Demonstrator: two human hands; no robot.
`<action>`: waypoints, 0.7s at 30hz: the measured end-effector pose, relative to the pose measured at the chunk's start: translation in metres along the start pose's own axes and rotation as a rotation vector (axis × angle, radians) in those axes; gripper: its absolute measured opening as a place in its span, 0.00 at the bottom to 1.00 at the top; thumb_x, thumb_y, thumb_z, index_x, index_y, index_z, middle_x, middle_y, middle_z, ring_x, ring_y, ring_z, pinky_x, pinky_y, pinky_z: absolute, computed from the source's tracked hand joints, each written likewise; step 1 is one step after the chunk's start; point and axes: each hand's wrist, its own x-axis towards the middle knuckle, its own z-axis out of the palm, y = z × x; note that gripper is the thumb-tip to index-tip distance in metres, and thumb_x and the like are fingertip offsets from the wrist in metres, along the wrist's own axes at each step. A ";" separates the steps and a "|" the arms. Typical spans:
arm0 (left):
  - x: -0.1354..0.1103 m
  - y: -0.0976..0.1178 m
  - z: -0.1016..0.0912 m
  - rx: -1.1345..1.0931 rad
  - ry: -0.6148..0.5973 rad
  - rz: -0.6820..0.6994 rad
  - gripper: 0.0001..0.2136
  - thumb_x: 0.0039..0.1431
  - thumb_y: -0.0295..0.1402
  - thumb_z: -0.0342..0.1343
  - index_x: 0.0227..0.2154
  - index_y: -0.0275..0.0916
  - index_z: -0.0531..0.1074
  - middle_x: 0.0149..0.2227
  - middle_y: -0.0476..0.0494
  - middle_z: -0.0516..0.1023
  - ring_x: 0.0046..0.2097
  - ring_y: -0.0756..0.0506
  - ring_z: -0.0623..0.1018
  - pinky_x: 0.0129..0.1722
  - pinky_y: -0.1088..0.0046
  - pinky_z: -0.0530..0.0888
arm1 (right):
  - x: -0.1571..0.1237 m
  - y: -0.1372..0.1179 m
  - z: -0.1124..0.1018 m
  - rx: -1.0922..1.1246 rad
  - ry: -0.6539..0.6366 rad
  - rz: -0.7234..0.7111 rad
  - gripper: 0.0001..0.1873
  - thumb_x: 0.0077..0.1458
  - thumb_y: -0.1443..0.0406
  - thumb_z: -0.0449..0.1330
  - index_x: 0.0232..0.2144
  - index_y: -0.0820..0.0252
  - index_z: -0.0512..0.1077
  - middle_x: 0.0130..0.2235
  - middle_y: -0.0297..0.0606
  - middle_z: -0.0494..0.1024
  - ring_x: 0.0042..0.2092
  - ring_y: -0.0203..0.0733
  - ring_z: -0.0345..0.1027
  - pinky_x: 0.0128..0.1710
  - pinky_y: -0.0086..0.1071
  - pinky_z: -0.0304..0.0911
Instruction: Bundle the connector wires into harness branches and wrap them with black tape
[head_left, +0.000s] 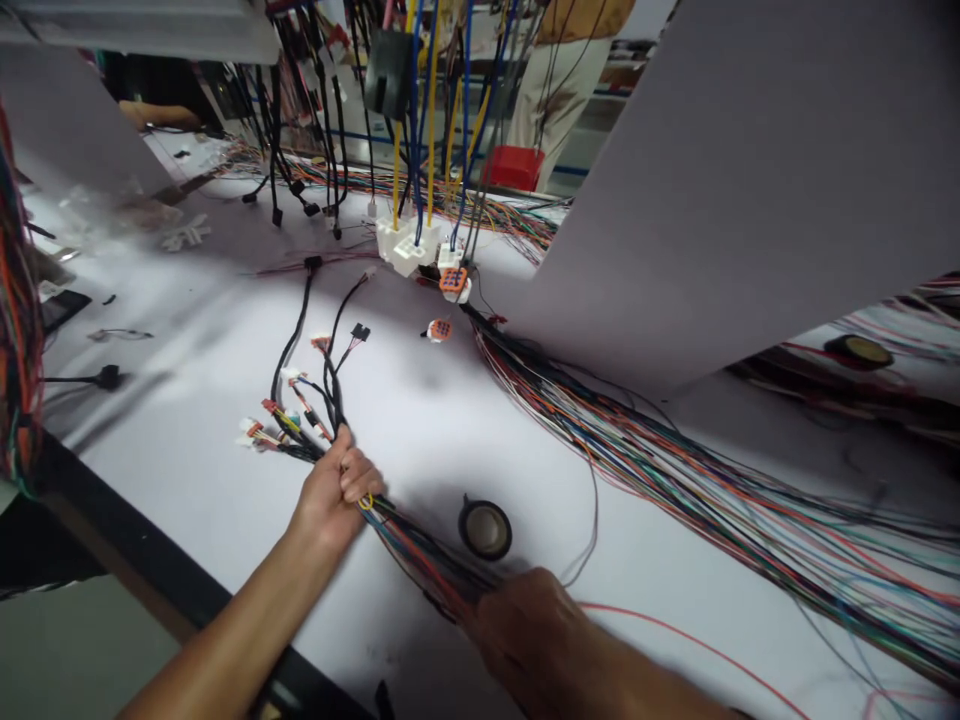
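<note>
Left hand (337, 490) grips a wire bundle (420, 548). Right hand (525, 625) is on the same bundle, farther along. Tape roll (485, 530) lies between the hands.

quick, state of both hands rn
Left hand: closed, holding the wire harness bundle.
Right hand: on the same bundle, blurred, cannot tell whether closed.

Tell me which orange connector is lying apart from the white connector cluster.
The lower one lies alone on the white table; the other orange connector sits up against the white connectors.
</note>
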 end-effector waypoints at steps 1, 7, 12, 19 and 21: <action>0.001 0.000 0.000 -0.005 -0.003 0.004 0.25 0.66 0.40 0.39 0.13 0.40 0.50 0.09 0.57 0.49 0.10 0.56 0.54 0.10 0.81 0.56 | 0.001 0.000 0.002 -0.027 -0.016 0.002 0.18 0.59 0.70 0.50 0.17 0.57 0.63 0.15 0.30 0.69 0.17 0.34 0.58 0.20 0.30 0.44; 0.002 -0.002 -0.004 0.003 -0.041 0.058 0.24 0.66 0.39 0.41 0.13 0.41 0.48 0.09 0.57 0.49 0.09 0.56 0.53 0.09 0.80 0.53 | -0.017 -0.004 0.012 -0.154 0.093 0.049 0.13 0.56 0.74 0.49 0.23 0.56 0.65 0.20 0.31 0.72 0.21 0.37 0.63 0.20 0.32 0.48; -0.005 0.000 -0.006 0.026 -0.049 0.116 0.24 0.66 0.38 0.41 0.13 0.40 0.49 0.09 0.58 0.49 0.08 0.56 0.54 0.08 0.80 0.52 | -0.078 -0.005 0.001 -0.101 0.253 0.193 0.14 0.63 0.68 0.46 0.31 0.57 0.70 0.27 0.36 0.74 0.28 0.38 0.68 0.28 0.31 0.61; -0.020 0.003 0.000 0.073 -0.094 0.162 0.23 0.67 0.35 0.39 0.14 0.40 0.51 0.09 0.58 0.50 0.09 0.56 0.53 0.09 0.80 0.54 | -0.031 -0.064 -0.004 -0.278 0.474 0.425 0.26 0.57 0.60 0.54 0.57 0.61 0.59 0.51 0.49 0.71 0.52 0.53 0.64 0.46 0.44 0.65; -0.024 0.005 0.002 0.086 -0.112 0.156 0.23 0.67 0.35 0.38 0.14 0.40 0.51 0.09 0.58 0.50 0.09 0.56 0.53 0.09 0.80 0.54 | 0.019 -0.080 0.012 -0.256 0.455 0.498 0.30 0.55 0.64 0.55 0.59 0.67 0.56 0.53 0.53 0.69 0.55 0.55 0.61 0.49 0.45 0.63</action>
